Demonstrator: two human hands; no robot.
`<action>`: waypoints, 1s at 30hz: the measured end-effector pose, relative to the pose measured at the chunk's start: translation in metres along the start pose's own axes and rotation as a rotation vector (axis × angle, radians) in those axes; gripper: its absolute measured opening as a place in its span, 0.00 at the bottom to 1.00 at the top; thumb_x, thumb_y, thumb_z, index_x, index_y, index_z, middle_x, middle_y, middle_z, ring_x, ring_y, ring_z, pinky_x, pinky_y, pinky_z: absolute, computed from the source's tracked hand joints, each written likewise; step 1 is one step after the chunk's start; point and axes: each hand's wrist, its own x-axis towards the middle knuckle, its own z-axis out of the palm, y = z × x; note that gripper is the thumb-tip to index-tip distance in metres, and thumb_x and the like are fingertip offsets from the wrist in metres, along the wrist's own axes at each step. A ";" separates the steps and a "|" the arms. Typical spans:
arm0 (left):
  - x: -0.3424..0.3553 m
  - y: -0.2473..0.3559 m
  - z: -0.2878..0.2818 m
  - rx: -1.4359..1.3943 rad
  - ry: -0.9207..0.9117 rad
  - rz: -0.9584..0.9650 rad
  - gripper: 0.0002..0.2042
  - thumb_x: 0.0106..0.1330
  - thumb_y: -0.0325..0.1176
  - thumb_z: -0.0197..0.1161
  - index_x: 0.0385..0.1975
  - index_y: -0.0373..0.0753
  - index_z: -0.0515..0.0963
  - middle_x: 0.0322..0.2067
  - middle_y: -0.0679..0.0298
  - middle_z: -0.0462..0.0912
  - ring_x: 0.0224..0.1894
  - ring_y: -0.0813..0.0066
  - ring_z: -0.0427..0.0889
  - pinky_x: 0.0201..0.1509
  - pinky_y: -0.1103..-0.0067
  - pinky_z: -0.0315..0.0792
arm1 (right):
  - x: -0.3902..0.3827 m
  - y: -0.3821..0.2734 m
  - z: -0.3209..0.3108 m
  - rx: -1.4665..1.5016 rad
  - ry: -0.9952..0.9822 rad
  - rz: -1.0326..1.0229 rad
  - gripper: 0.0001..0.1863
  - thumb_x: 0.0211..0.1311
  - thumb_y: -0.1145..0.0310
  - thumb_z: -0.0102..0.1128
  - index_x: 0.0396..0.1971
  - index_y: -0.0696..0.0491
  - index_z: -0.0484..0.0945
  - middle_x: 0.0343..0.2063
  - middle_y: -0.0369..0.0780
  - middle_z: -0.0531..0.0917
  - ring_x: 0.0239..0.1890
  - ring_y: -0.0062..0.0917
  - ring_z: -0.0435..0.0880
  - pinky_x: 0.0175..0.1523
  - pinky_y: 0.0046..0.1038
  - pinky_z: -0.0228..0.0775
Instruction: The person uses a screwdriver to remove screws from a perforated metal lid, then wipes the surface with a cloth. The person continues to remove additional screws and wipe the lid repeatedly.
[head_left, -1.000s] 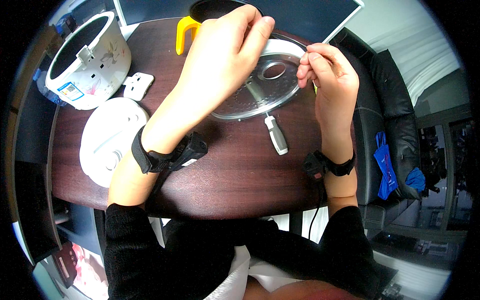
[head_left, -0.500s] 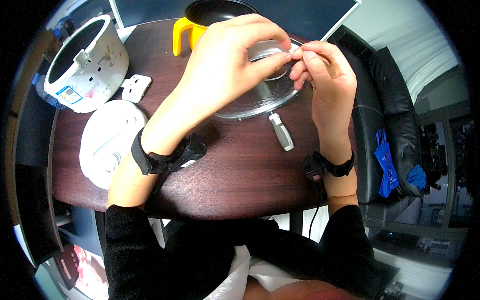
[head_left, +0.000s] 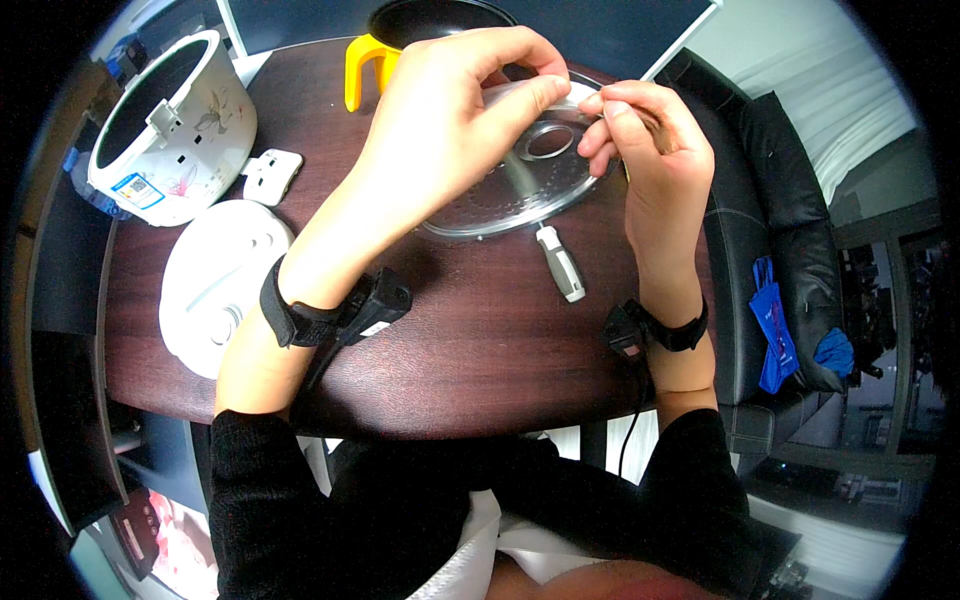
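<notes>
My left hand (head_left: pixel 455 115) reaches over a clear round lid (head_left: pixel 480 220) with a ring-edged hole. Its thumb and forefinger are pinched together at the far side of the lid; what they hold, if anything, I cannot make out. Close by on the right, my right hand (head_left: pixel 655 135) has its thumb pressed to its curled fingers, and anything in that pinch is too small to name. A screwdriver (head_left: pixel 560 263) with a grey and white handle lies at the lid's near edge, its tip toward the lid.
At left stand a white flowered rice cooker body (head_left: pixel 215 130), a small white plastic bracket (head_left: pixel 272 177) and a white round cover (head_left: pixel 190 280). A yellow-handled pot (head_left: pixel 362 70) with a black inside sits at the back. Right of the table (head_left: pixel 480 340) is a black sofa (head_left: pixel 745 270).
My left fingertips have moved slightly up and left, apart from the right ones. The lid's hole shows more fully. The screwdriver has shifted slightly left, and my right hand is nearly still.
</notes>
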 end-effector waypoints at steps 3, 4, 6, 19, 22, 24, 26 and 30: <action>0.001 -0.005 0.002 -0.070 0.064 0.025 0.08 0.68 0.32 0.62 0.39 0.35 0.80 0.32 0.68 0.84 0.36 0.83 0.81 0.41 0.85 0.73 | 0.000 0.000 0.000 -0.003 -0.005 -0.013 0.06 0.66 0.79 0.54 0.40 0.61 0.76 0.33 0.42 0.84 0.26 0.18 0.81 0.28 0.15 0.72; 0.001 -0.007 0.003 -0.085 0.092 0.038 0.08 0.66 0.33 0.63 0.38 0.35 0.80 0.30 0.65 0.84 0.33 0.80 0.82 0.38 0.83 0.74 | 0.000 0.000 0.001 -0.004 -0.004 -0.010 0.06 0.66 0.79 0.54 0.40 0.61 0.76 0.33 0.42 0.84 0.26 0.18 0.81 0.28 0.15 0.72; 0.003 -0.010 0.007 -0.119 0.144 0.064 0.09 0.63 0.34 0.64 0.35 0.35 0.80 0.28 0.59 0.83 0.28 0.73 0.83 0.32 0.79 0.74 | 0.000 0.000 0.001 -0.010 0.001 -0.004 0.06 0.66 0.79 0.54 0.40 0.61 0.76 0.33 0.42 0.84 0.26 0.18 0.81 0.28 0.15 0.71; 0.001 -0.008 0.002 0.146 -0.019 0.220 0.07 0.64 0.30 0.65 0.38 0.35 0.80 0.32 0.68 0.83 0.37 0.84 0.81 0.41 0.84 0.74 | -0.003 -0.002 0.003 -0.014 -0.033 -0.009 0.06 0.66 0.78 0.53 0.40 0.61 0.76 0.33 0.41 0.84 0.25 0.17 0.81 0.27 0.15 0.70; 0.000 -0.007 0.002 0.118 -0.012 0.177 0.07 0.66 0.31 0.64 0.38 0.35 0.80 0.32 0.66 0.82 0.36 0.84 0.80 0.41 0.84 0.74 | -0.002 -0.003 0.003 -0.015 -0.014 -0.013 0.06 0.66 0.78 0.54 0.40 0.62 0.76 0.32 0.42 0.83 0.25 0.18 0.81 0.27 0.15 0.71; -0.001 -0.002 0.003 -0.021 -0.006 0.021 0.07 0.67 0.31 0.63 0.38 0.35 0.79 0.31 0.65 0.82 0.35 0.85 0.80 0.40 0.85 0.74 | 0.000 -0.003 0.001 0.007 0.014 0.004 0.06 0.66 0.78 0.54 0.40 0.62 0.76 0.32 0.42 0.83 0.25 0.18 0.81 0.27 0.15 0.71; 0.002 -0.009 0.005 -0.100 0.090 0.022 0.09 0.64 0.35 0.64 0.37 0.36 0.79 0.27 0.59 0.83 0.31 0.71 0.83 0.36 0.79 0.75 | 0.001 -0.004 -0.003 -0.004 0.045 0.005 0.07 0.65 0.79 0.54 0.40 0.63 0.76 0.32 0.43 0.83 0.25 0.18 0.81 0.27 0.16 0.71; 0.001 0.005 -0.001 -0.097 0.077 -0.065 0.04 0.70 0.28 0.55 0.36 0.34 0.72 0.21 0.67 0.74 0.23 0.83 0.72 0.28 0.85 0.66 | 0.002 -0.001 -0.004 -0.001 0.051 0.033 0.07 0.64 0.80 0.54 0.40 0.64 0.77 0.30 0.43 0.83 0.25 0.18 0.80 0.27 0.16 0.71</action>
